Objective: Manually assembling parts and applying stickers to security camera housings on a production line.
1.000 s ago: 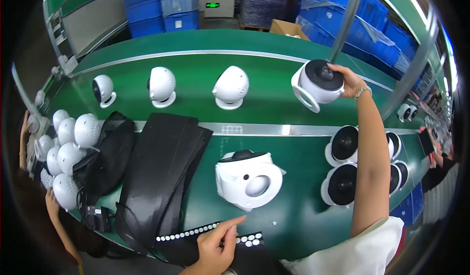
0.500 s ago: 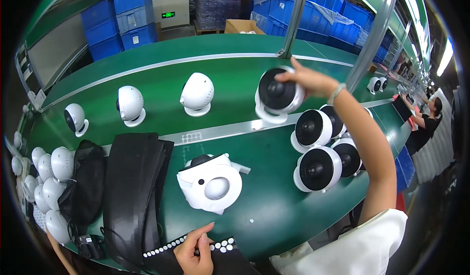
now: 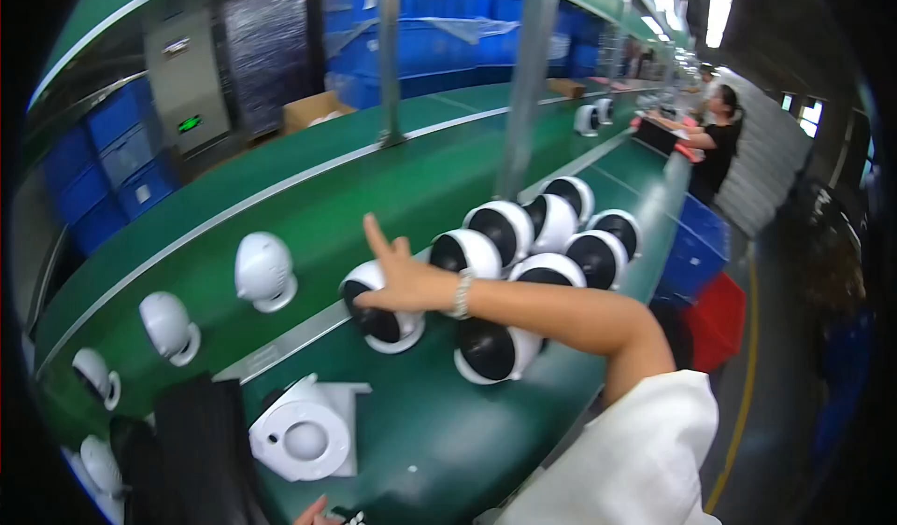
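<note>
My right hand (image 3: 411, 280) is closed on a round white device (image 3: 402, 331) with a black face, at the near side of the metal rail. Its fingers press on the black face while the thumb sticks up. Just right of it stand several like devices (image 3: 500, 231) in a cluster, partly behind my forearm. Only fingertips of my left hand (image 3: 318, 512) show at the lower edge, so its grip is hidden. A small dark piece with white dots (image 3: 353, 517) is beside them. A white moulded holder (image 3: 327, 411) with a round centre lies on the green table.
Across the rail, white devices (image 3: 264, 268) stand spaced out on the green belt (image 3: 224, 338). Black sheets (image 3: 201, 441) lie at lower left. Metal posts (image 3: 523, 86) rise beyond the cluster. Another person (image 3: 718, 147) works far right, past blue (image 3: 696, 235) and red bins (image 3: 719, 310).
My right hand has brought the device from over the belt to the near side of the rail, by the cluster. The view has swung right, leaving my left hand mostly out of the picture.
</note>
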